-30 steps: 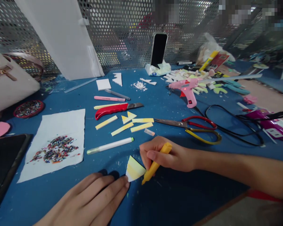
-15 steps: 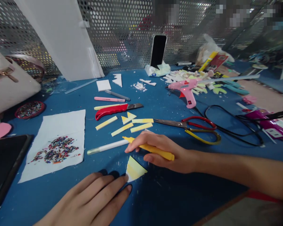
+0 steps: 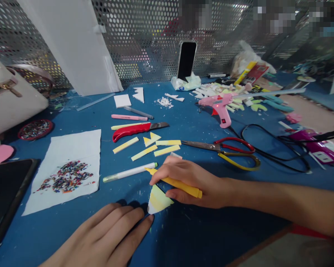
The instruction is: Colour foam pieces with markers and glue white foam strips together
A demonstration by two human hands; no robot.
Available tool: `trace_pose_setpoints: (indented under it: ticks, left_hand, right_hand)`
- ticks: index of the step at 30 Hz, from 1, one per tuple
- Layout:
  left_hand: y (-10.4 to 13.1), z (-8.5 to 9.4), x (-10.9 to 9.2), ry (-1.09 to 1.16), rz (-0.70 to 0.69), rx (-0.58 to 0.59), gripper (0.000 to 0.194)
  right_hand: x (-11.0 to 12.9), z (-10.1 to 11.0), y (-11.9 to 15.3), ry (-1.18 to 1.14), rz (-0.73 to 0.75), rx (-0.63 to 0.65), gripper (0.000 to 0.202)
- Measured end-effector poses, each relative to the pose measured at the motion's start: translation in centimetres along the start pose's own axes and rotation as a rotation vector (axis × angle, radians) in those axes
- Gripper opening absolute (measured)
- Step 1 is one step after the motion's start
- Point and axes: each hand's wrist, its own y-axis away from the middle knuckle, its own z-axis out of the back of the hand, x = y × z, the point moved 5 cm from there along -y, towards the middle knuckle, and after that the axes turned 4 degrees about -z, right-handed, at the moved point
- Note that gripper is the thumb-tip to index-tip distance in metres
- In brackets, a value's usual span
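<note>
Right hand (image 3: 196, 181): fingers closed round a yellow marker (image 3: 183, 186) at mid-barrel, its tip poking out past the fingertips to the left and overlapping, as I see it, a white pen (image 3: 130, 172) with a green end. From here I can't judge whether the two touch. Left hand (image 3: 108, 233): palm down on the blue bench (image 3: 183, 126), fingers extended, grasping nothing. Yellow-green triangular piece (image 3: 160, 200) lies flat between the hands, just ahead of the left fingertips and just beside the right thumb; at its near corner I can't tell contact from a close gap.

Beyond the right fingers: pale yellow strips (image 3: 167, 150), a notched yellow piece (image 3: 151, 140), then a red-handled knife (image 3: 132, 131). Farther out, a pink marker (image 3: 129, 117), dark lettering along its barrel, too small for me to read. Scissors (image 3: 215, 147) lie beyond the right knuckles; past them a pink glue gun (image 3: 223, 102), small red light lit. Behind it, a red packet (image 3: 255, 74) with print I can't make out. Ahead and to the left of the left fingers: white sheet (image 3: 80, 148) bearing multicoloured bits (image 3: 68, 178); outside that, a dark-screened phone (image 3: 9, 189).
</note>
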Motion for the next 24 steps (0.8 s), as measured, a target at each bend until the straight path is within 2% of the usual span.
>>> trace_pose_setpoints:
  ticks: [8,16,24]
  left_hand:
    - [0.8,-0.4,0.0,-0.031,-0.014,0.037,0.048]
    - [-0.2,0.4,0.6,-0.033,0.016,0.006,0.044]
    - [-0.1,0.3,0.7,-0.039,0.019,0.042,0.043]
  right_hand:
    - [-0.1,0.0,0.0,-0.006,-0.006,0.0,0.027]
    - [0.1,0.0,-0.1,0.002,-0.007,-0.002,0.022]
    - [-0.2,-0.1,0.0,-0.014,-0.02,0.012,0.024]
